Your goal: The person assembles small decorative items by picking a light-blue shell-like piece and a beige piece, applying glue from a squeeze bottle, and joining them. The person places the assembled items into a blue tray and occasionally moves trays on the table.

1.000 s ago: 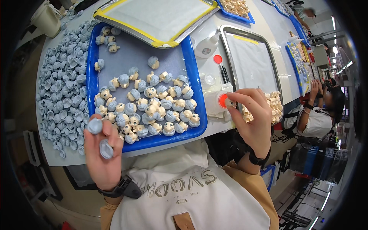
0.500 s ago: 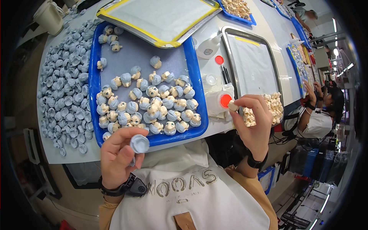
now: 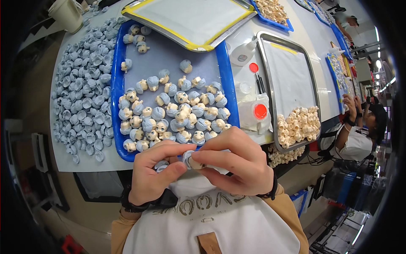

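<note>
In front of my chest, both hands meet over one small doll head. My left hand (image 3: 150,175) pinches a light blue hair piece (image 3: 186,158) between thumb and forefinger, and more light blue (image 3: 161,165) shows inside its curled fingers. With thumb and fingers closed, my right hand (image 3: 243,163) holds a cream doll head (image 3: 198,165) against that hair piece; the fingers partly cover it. Just beyond is a blue tray (image 3: 232,101), where many doll heads with blue hair (image 3: 182,97) lie loosely together.
Loose blue hair pieces (image 3: 80,93) heap at the left. A yellow-edged metal tray (image 3: 190,23) overlaps the blue tray's far end. To the right stand a squeeze bottle (image 3: 244,53), a red-lidded jar (image 3: 260,111) and a metal tray (image 3: 292,76) with cream heads (image 3: 298,125). Another person (image 3: 359,131) sits far right.
My right hand has come left from beside the metal tray with the cream head. My left hand has moved slightly right, and head and hair piece now touch.
</note>
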A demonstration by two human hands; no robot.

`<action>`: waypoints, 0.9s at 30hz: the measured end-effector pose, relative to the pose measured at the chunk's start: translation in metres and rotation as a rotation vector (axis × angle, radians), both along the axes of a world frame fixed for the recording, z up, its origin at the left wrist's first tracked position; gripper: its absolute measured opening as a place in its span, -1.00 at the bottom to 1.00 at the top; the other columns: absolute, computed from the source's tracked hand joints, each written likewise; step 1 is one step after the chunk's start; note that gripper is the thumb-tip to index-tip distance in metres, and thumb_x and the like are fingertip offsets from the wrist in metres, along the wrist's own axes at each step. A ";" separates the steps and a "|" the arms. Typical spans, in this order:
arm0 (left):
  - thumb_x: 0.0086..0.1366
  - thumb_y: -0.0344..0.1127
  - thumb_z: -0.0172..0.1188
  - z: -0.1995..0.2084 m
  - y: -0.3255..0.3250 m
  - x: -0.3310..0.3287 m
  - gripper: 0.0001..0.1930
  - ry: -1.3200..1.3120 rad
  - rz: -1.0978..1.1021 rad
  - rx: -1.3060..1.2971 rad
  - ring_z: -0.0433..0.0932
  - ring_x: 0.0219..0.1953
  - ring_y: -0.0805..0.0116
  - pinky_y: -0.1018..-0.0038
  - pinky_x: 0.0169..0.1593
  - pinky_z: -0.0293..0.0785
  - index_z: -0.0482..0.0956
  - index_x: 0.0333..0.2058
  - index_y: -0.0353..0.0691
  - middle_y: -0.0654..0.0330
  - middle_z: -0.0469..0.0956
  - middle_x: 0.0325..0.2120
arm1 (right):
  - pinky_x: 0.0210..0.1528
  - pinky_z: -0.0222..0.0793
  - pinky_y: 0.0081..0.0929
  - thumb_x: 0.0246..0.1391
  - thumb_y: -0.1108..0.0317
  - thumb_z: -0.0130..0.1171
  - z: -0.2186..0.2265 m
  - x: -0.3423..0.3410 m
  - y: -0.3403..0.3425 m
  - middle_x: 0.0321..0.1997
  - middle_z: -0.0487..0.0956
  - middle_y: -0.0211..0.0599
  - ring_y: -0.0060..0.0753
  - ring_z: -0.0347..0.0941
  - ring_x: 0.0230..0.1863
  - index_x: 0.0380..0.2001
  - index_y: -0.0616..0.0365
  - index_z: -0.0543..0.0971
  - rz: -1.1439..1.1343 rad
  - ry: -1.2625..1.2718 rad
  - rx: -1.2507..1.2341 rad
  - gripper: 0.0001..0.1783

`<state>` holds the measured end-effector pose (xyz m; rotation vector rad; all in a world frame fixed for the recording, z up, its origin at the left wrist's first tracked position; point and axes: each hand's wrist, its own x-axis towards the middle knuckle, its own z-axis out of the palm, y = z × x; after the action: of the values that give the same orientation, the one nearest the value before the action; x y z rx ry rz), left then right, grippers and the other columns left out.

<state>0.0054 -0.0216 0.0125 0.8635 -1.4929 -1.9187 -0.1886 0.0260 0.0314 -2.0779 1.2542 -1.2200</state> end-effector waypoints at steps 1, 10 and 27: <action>0.13 -0.27 0.20 -0.001 0.000 0.002 -0.65 0.000 -0.014 -0.002 0.30 -0.49 0.61 0.64 -0.36 0.22 0.52 -0.15 -0.35 0.30 0.44 -0.47 | -0.43 0.25 -0.49 -0.41 0.54 0.31 -0.001 0.000 0.000 -0.36 0.48 -0.28 -0.35 0.37 -0.42 -0.27 0.19 0.55 0.024 0.002 -0.004 -0.56; 0.19 -0.19 0.16 -0.007 0.005 0.008 -0.68 0.060 -0.034 0.159 0.32 -0.63 0.67 0.70 -0.57 0.20 0.52 -0.26 -0.39 0.29 0.46 -0.56 | -0.43 0.25 -0.46 -0.41 0.29 0.32 -0.011 0.022 0.002 -0.36 0.41 -0.29 -0.32 0.32 -0.43 -0.24 0.31 0.49 -0.098 0.134 -0.185 -0.46; 0.32 -0.21 -0.10 -0.004 -0.015 0.039 -0.73 0.770 0.463 0.469 0.25 -0.26 0.39 0.66 -0.44 0.32 0.22 -0.14 -0.29 0.07 0.21 -0.22 | -0.22 0.18 -0.44 -0.25 0.38 0.05 -0.023 0.049 -0.030 -0.16 0.34 -0.29 -0.34 0.28 -0.15 -0.22 0.18 0.46 -0.345 0.585 0.003 -0.61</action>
<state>0.0448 -0.0369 0.0090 0.4839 -0.3628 -1.9228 -0.1399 -0.0039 0.0080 -2.3759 1.9311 -0.7383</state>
